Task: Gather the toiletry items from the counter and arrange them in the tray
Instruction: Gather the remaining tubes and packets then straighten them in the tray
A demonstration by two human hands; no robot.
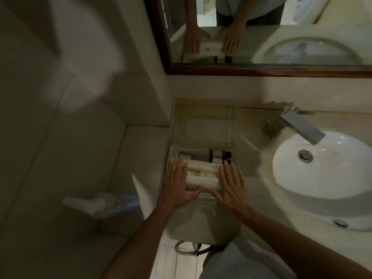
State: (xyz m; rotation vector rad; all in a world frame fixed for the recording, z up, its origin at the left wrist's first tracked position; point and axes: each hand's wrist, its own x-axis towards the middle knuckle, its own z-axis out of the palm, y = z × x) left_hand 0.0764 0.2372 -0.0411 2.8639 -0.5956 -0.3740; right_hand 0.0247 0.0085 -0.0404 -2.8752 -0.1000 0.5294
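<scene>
Two flat, released hands, left hand (177, 183) and right hand (232, 185), flank tubes (202, 174) on the beige counter (261, 162) beside the sink (326, 170)

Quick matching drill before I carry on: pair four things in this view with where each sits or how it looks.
Things:
1. left hand
2. right hand
3. faucet
4. dark-capped bottles

Places or states:
A. silver, spout over the white basin
B. flat, at the left ends of the white tubes
C. at the tray's far end, beyond the tubes
D. flat, at the tubes' right ends

Pairs: 1-B, 2-D, 3-A, 4-C
</scene>
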